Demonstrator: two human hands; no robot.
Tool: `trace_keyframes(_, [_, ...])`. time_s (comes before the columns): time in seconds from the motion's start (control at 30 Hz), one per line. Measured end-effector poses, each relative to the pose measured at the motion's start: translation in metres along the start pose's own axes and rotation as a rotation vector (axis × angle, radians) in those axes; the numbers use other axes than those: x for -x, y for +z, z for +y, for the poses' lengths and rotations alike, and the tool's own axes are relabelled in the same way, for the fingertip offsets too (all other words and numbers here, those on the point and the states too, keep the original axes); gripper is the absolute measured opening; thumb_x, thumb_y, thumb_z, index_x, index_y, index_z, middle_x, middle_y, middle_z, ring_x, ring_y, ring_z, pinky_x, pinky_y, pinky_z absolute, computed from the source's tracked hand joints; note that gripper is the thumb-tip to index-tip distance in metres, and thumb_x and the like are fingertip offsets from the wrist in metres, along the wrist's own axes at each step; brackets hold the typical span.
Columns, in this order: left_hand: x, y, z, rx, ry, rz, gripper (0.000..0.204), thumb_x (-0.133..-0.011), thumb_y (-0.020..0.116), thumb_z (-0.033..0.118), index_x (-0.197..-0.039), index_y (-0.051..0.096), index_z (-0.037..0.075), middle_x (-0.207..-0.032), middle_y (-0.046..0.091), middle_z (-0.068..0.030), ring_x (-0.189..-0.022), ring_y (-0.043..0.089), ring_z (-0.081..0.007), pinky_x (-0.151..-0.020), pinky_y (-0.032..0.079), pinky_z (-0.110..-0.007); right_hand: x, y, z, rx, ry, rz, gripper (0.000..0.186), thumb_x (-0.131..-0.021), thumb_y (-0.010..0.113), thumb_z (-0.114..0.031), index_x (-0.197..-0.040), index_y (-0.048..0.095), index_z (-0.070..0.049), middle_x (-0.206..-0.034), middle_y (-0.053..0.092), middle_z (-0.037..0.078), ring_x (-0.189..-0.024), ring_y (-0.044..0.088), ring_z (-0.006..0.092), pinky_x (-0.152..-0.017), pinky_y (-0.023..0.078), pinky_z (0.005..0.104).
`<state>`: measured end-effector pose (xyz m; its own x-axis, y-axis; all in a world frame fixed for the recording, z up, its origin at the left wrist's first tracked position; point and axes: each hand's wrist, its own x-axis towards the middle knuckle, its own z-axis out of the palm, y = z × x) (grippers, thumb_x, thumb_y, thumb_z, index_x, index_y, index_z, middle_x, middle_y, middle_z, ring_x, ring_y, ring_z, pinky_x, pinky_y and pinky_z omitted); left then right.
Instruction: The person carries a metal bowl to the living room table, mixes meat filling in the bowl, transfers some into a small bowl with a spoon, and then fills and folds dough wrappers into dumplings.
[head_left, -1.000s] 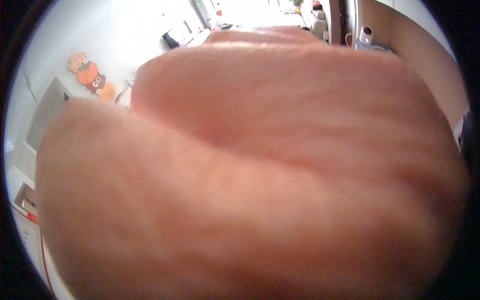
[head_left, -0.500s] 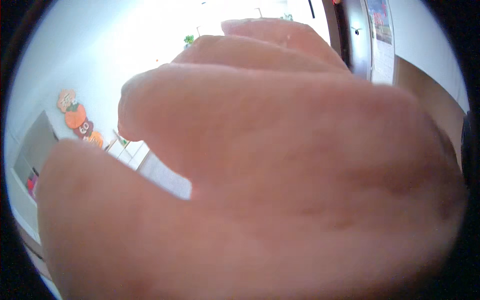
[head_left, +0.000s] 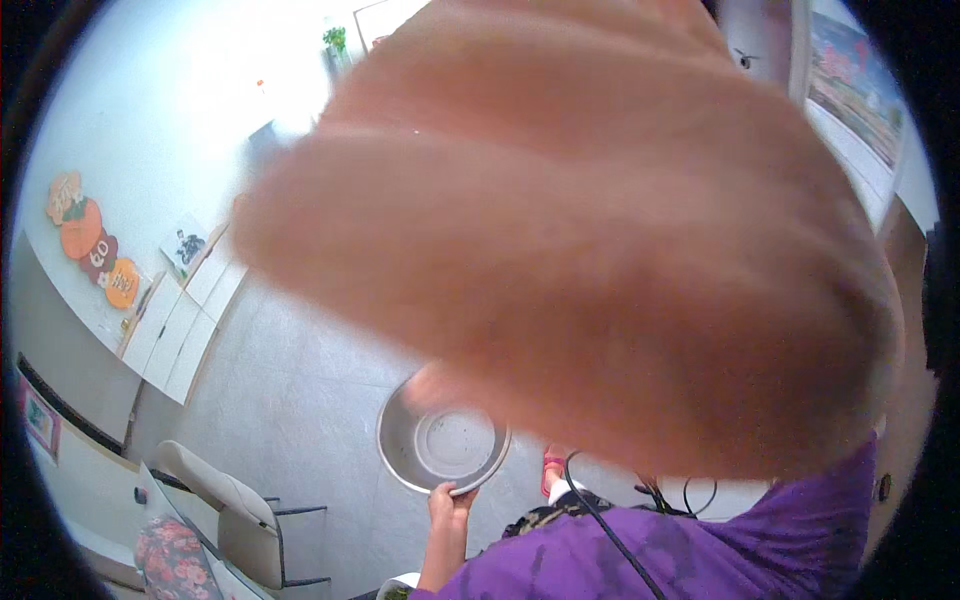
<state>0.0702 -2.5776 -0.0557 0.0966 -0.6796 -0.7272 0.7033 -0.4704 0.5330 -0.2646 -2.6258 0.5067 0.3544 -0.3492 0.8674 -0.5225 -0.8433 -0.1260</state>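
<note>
A round metal basin point(head_left: 398, 450) is held out low in front of me, its hollow facing up. Gripping its near rim is my left hand point(head_left: 448, 503), closed, with the fingers under the edge. My right hand point(head_left: 560, 230) fills much of the head view, very close to the camera and smeared by motion. It hides the far right part of the basin. A blurred fingertip of it seems to overlap the basin's far rim. Nothing shows in this hand, and its finger shape is unclear.
A beige chair point(head_left: 245, 530) stands at the lower left beside a table edge with a flowered item point(head_left: 175, 560). White cabinets point(head_left: 180, 330) line the left wall. Below my left forearm is a white container point(head_left: 400, 580) with something green. A black cable point(head_left: 610, 540) crosses my purple top.
The view has tilted down, bringing the basin, my left hand and the floor into sight. My right hand has shifted upward in the picture, still close to the camera.
</note>
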Motion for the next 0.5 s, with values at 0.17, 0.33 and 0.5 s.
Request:
trace_keyframes(0.17, [-0.086,0.261,0.059,0.160,0.037,0.082,0.029,-0.077,0.045,0.001,-0.105,0.046,-0.009,-0.101,0.058,-0.0230,-0.090,0.063,-0.0373,-0.076,0.059,-0.049,-0.052,0.003,0.230,-0.096,-0.072,0.006,0.061,-0.081,0.068,-0.027,-0.132,0.045,-0.003,-0.100,0.060,0.008,-0.081,0.059,0.0196,-0.077,0.049,0.0322])
trace_keyframes(0.33, [-0.054,0.170,0.099,0.196,0.032,0.221,0.027,-0.077,0.045,0.001,-0.102,0.046,-0.008,-0.100,0.058,-0.0230,-0.087,0.064,-0.0382,-0.076,0.059,-0.048,-0.072,0.079,0.226,-0.272,0.057,-0.018,0.061,-0.082,0.067,-0.027,-0.132,0.044,-0.003,-0.099,0.059,0.008,-0.081,0.059,0.0193,-0.077,0.049,0.0319])
trace_keyframes(0.5, [-0.124,0.195,0.158,0.320,0.087,0.281,0.027,-0.074,0.047,0.001,-0.100,0.047,-0.006,-0.098,0.059,-0.0207,-0.085,0.064,-0.0371,-0.073,0.059,-0.047,-0.114,0.131,0.296,-0.344,0.019,-0.023,0.061,-0.082,0.067,-0.027,-0.133,0.044,-0.003,-0.098,0.059,0.008,-0.080,0.058,0.0190,-0.076,0.049,0.0316])
